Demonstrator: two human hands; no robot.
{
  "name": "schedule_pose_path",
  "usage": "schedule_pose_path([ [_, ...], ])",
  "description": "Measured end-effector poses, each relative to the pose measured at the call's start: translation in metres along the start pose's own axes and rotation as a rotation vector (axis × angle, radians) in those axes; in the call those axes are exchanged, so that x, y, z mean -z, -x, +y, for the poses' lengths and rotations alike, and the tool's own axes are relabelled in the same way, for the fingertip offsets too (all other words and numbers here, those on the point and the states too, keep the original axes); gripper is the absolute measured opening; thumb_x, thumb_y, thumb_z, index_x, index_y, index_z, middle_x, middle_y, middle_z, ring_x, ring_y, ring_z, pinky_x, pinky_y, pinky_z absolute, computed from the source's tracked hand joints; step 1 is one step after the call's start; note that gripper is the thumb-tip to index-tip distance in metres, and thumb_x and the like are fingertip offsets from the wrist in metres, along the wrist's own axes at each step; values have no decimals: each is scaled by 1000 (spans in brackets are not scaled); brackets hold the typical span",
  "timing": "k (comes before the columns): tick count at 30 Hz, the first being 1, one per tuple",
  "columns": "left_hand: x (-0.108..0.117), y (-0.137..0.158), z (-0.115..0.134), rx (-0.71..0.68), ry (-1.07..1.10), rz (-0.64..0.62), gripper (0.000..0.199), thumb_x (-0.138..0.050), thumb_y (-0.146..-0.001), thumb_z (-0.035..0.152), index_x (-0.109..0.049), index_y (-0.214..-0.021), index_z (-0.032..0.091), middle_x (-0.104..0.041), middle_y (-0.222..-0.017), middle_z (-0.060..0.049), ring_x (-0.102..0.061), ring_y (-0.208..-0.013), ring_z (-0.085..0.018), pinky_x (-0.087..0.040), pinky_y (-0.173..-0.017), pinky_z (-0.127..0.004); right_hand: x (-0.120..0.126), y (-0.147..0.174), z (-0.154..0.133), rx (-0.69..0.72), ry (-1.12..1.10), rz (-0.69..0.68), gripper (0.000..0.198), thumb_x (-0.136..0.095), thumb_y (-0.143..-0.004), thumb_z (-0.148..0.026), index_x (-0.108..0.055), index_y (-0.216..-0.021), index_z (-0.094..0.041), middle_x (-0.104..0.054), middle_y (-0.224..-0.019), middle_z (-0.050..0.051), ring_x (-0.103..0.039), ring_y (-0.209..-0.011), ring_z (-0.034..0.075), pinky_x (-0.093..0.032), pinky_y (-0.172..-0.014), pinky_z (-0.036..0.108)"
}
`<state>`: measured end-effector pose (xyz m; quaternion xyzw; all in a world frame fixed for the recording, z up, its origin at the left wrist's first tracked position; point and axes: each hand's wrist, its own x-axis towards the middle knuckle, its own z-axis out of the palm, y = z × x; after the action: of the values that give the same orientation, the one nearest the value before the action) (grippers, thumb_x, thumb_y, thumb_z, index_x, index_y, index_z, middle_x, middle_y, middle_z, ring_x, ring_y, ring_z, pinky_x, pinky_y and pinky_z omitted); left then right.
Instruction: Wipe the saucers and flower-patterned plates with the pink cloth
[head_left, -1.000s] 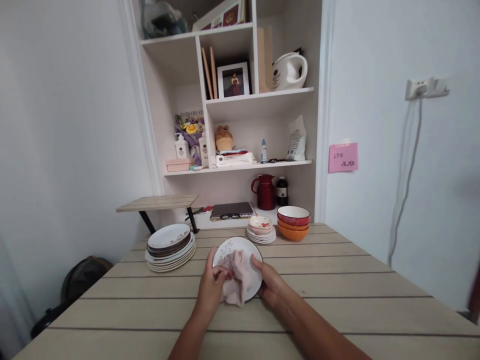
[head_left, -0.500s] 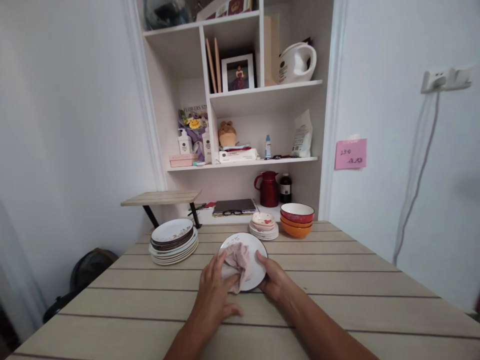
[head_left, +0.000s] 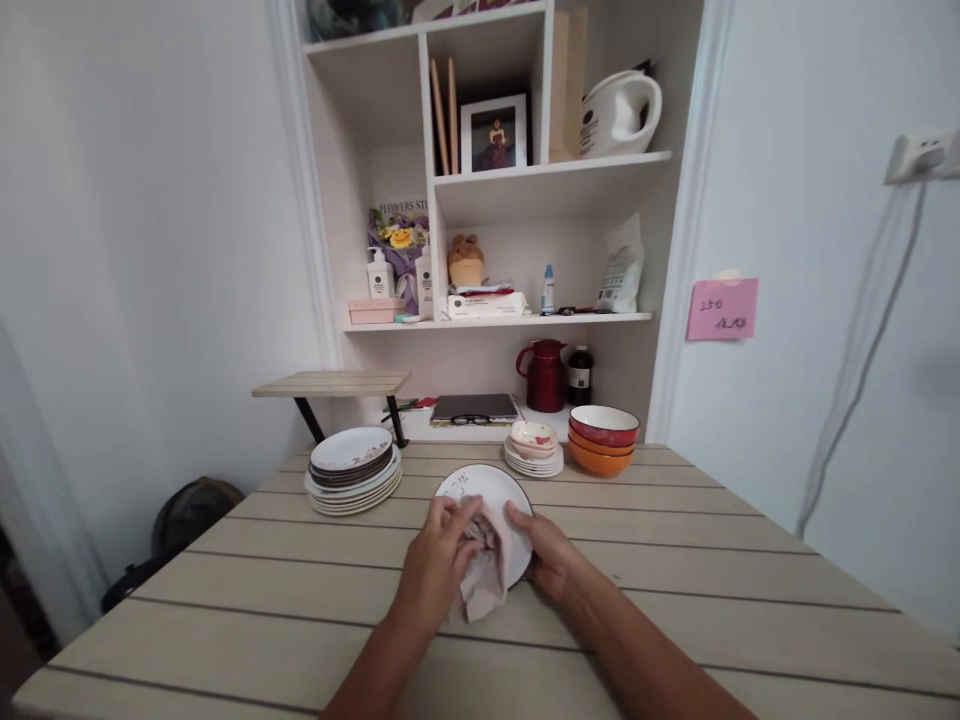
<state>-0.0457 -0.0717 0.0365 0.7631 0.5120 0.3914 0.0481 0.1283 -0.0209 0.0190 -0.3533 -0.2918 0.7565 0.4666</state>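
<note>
A white plate point(head_left: 516, 505) with a dark rim and a small printed pattern is tilted up in front of me over the table. My right hand point(head_left: 546, 548) grips its right edge, thumb on the face and fingers underneath. A crumpled pinkish cloth point(head_left: 491, 570) lies against the plate's face and hangs past its lower edge. My left hand point(head_left: 439, 555) pinches the cloth at the plate's left side, fingers bent together. The cloth hides the lower middle of the plate.
On the wooden table point(head_left: 360, 610) stand a stack of plates point(head_left: 352, 480) at left, small dishes point(head_left: 534, 455) behind, and stacked bowls point(head_left: 602, 440) at right. A small raised stand point(head_left: 330, 384) sits at back left. Shelves behind hold a red jug point(head_left: 545, 378) and a dark bottle point(head_left: 579, 376).
My left hand's fingers have drawn together on the cloth, which is more bunched and hangs lower. My right hand keeps its hold on the plate. The view has shifted slightly left.
</note>
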Motion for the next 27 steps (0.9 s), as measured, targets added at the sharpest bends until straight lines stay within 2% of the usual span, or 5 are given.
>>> schedule_pose_path([
  [4, 0, -9, 6, 184, -12, 46, 69, -66, -79, 35, -37, -142, 33, -43, -118, -6, -60, -94, -20, -51, -77, -31, -1, 3, -2, 7, 25, -4, 41, -67, -81, -34, -63, -112, -8, -76, -91, 15, -70, -72, 23, -55, -77, 37],
  [8, -12, -15, 2, 208, 17, 87, 45, -71, -72, 41, -60, -112, 22, -41, -119, -9, -57, -98, -22, -50, -82, -34, 0, 3, -1, 17, 45, -2, 38, -69, -80, -30, -63, -110, -8, -76, -89, 14, -69, -68, 22, -55, -75, 37],
  [16, -25, -10, -6, 35, 34, 166, 15, -55, -77, 6, -57, -81, 20, -43, -125, -7, -57, -100, -17, -49, -88, -34, -1, 5, 0, 23, 83, 5, 38, -68, -80, -33, -64, -107, -6, -76, -89, 16, -70, -68, 23, -55, -74, 38],
  [22, 2, 11, -5, -259, -91, 0, 23, -60, -76, 3, -67, -80, 24, -51, -138, -3, -41, -131, -27, -34, -110, -46, -1, 5, -1, 43, 83, -8, 46, -69, -78, -33, -60, -116, -7, -75, -98, 18, -71, -83, 28, -55, -82, 45],
  [27, 28, 45, -22, -271, -254, -203, 24, -74, -72, 46, -74, -87, 27, -52, -140, -10, -47, -126, -34, -41, -103, -52, 1, 3, 0, 39, 91, 22, 46, -70, -78, -33, -61, -114, -6, -74, -100, 19, -71, -79, 28, -55, -81, 45],
])
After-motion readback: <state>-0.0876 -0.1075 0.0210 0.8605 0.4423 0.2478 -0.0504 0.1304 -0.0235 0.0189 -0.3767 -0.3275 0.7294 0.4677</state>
